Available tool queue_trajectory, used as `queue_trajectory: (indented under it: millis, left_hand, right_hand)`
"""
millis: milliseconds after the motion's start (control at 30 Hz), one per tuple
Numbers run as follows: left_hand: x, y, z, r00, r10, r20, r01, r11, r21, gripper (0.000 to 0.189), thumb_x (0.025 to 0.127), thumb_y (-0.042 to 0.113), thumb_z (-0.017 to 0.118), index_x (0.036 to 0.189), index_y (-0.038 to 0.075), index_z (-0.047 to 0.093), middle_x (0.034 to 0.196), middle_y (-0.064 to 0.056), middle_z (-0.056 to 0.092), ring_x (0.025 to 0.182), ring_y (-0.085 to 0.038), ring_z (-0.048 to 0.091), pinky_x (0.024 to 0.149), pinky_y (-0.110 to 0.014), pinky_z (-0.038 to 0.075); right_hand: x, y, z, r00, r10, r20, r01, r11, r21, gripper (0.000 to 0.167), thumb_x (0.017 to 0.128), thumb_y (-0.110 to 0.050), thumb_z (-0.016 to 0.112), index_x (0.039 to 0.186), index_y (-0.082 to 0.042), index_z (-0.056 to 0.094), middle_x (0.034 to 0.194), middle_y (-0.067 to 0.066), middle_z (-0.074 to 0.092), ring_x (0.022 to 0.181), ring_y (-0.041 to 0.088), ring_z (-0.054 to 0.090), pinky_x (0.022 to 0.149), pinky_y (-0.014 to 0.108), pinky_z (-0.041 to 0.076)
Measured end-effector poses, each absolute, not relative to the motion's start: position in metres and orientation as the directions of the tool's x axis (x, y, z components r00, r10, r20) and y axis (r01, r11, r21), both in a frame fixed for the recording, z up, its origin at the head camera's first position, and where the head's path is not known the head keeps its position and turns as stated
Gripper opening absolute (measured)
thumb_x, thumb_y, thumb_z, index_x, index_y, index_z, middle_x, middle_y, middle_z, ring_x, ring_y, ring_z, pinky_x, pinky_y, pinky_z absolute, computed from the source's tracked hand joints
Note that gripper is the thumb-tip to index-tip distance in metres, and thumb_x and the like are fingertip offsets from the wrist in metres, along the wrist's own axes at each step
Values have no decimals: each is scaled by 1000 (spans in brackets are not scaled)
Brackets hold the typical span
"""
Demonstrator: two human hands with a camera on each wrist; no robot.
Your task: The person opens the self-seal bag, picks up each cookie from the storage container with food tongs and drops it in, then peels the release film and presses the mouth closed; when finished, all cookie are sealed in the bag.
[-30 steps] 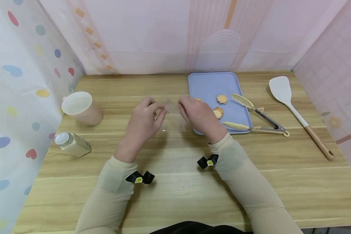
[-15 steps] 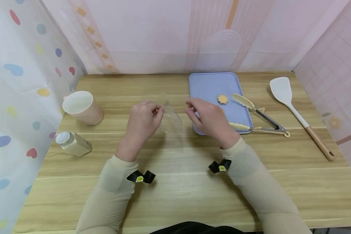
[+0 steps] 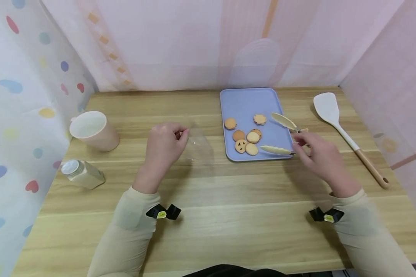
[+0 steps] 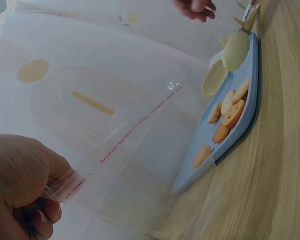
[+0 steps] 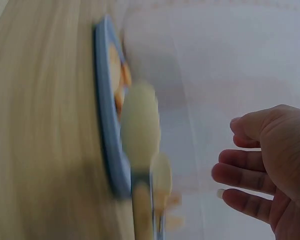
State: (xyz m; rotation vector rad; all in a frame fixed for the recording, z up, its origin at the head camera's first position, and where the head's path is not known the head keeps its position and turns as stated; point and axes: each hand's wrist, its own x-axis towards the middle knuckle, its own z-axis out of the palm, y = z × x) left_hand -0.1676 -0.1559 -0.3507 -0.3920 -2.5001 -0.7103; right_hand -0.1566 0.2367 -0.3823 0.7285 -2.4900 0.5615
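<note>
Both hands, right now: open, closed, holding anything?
Left hand: closed, pinching the clear plastic bag.
Right hand: open, fingers loosely bent, holding nothing, near the tongs.

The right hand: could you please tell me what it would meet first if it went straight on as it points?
Probably the tongs, as the right hand points at them in the head view, though its height is unclear.
</note>
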Motion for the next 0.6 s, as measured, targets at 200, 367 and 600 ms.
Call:
queue_trajectory:
  millis: [200,367,600]
  left_hand:
    - [-167,-158,-351,-841,118,527,393,804,447,9,84,6,71,77,3,76,58,-4,64,50,-16,53,49,-29,42]
    - [-166,-159,-352,-833,115,542,403,798,449,11,84,4,69,76,1,76,57,-5,63,47,-15,52,47,-28,41]
    - [-167,-156,-351,-806,146,573,441,795,418,11,84,3,69,76,0,76,53,-5,61,43,-11,46,43,-25,36]
  right_hand:
    - [-162,279,-392,-860,-328,392,-466,818,-337,48,74,-11,82,114,5,59,104,22,62,91,37,57,75,50,44]
    - [-173,291,-402,-923,-338,185,-384,845,-371,79,74,-30,84,133,6,46,128,29,48,111,46,48,85,59,41]
    - [-185,299,-410,-942,-332,38,-318,856,-407,93,76,-41,81,142,4,34,128,33,46,117,50,44,91,62,37]
